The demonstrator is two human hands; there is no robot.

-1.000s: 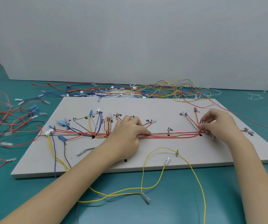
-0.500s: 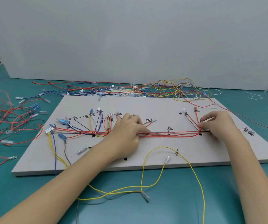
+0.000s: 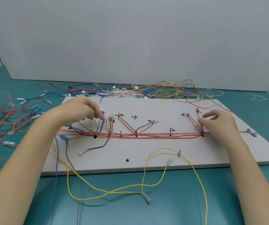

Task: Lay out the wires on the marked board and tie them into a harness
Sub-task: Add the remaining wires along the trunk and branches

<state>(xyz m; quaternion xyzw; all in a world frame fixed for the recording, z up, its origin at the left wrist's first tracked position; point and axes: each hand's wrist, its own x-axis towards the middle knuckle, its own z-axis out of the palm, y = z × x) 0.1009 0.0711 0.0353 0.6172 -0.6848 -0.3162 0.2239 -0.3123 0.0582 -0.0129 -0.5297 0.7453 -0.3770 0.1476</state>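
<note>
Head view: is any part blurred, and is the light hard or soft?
Head view: the left hand is smeared by motion blur; the right hand and the board markings stay fairly sharp; light is soft and even, with only a faint shadow beside the yellow wire.

Your clearest room lies on the board [image 3: 146, 108] between the red wire bundle [image 3: 155, 136] and the far edge — bare but for short branch wires. Near you, a looping yellow wire [image 3: 163, 149] crosses the board's front and the tabletop [image 3: 171, 208]. Behind the board, a wire tangle [image 3: 163, 90] blocks the way; loose red wires [image 3: 0, 120] crowd the left.
</note>
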